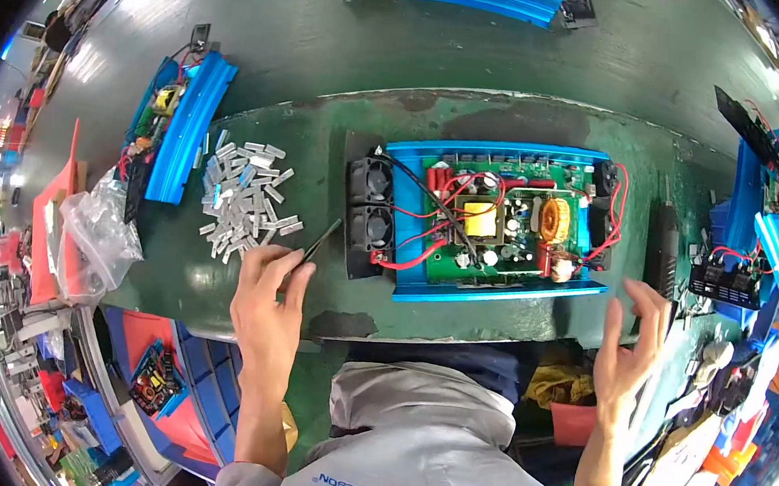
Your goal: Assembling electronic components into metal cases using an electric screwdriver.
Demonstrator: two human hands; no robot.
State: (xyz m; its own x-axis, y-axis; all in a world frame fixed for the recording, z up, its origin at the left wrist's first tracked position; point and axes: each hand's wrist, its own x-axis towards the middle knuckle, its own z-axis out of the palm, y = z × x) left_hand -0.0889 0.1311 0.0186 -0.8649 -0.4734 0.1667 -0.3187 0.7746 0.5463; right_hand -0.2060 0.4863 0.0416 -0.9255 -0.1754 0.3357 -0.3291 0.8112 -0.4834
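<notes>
Right grip (630,356) loose and apparently empty, left grip (270,314) pinched, the bench (186,283) bears between and ahead of them the blue unit (503,225), probably heavy and stiff, best taken by its metal sides (498,292), not its fragile wires (411,266), while the pinched tweezers (321,242) look light.

The bench (167,281) in front of me is green, with dark worn patches. In its middle lies an open blue case (493,298), circuit board upward. To the case's left is a loose heap of silvery metal pieces (247,195), then a second blue case (191,127). A clear plastic bag (103,237) slumps at the left edge. A long dark tool (663,243) lies to the middle case's right.
</notes>
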